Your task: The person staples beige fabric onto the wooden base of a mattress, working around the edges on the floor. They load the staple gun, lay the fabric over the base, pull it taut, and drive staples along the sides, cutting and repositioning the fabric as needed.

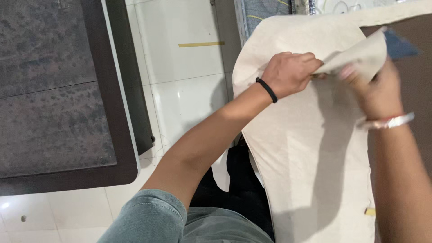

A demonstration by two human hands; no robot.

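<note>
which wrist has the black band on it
The left hand, the sharper one, has the thin black band on its wrist. The blurred right hand wears a pale, silvery bracelet instead. Both pinch the beige cloth.

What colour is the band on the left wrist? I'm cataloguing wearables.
Black: a thin plain band on the left hand, clearest in the head view.

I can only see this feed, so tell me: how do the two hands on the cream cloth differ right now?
The left hand is sharp in view, fisted on the cloth, and wears a black band. The right hand is blurred, sits partly under the lifted cloth corner, and wears a light bracelet. Both grip the same cream cloth near its top.
</note>
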